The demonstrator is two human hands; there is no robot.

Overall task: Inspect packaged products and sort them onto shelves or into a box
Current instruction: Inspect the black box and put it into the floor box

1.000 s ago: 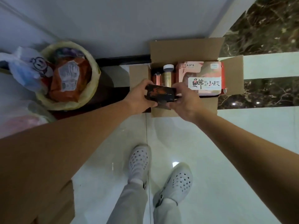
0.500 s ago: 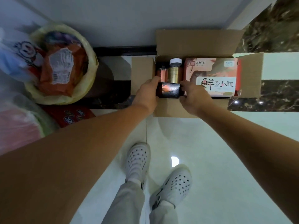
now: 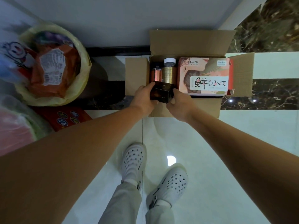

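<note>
A small dark box [image 3: 162, 92] is held over the near left corner of an open cardboard box [image 3: 187, 44] on the floor. My left hand [image 3: 144, 98] grips its left end and my right hand [image 3: 179, 102] grips its right end. Inside the cardboard box stand a gold bottle with a white cap [image 3: 169, 71] and a copper-coloured bottle [image 3: 156, 74]. A large pink package with Chinese lettering [image 3: 205, 76] fills the right side.
A yellow bag [image 3: 77, 88] holding an orange packet [image 3: 53, 68] sits at the left, with more plastic bags [image 3: 14, 126] and a red packet [image 3: 68, 118] near it. My feet in white clogs [image 3: 134, 160] stand on glossy tiles. A wall runs behind the box.
The dark box has turned in my hands, now showing its top and front at an angle, and sits slightly lower over the box's near corner. The camera view shifted a little.
</note>
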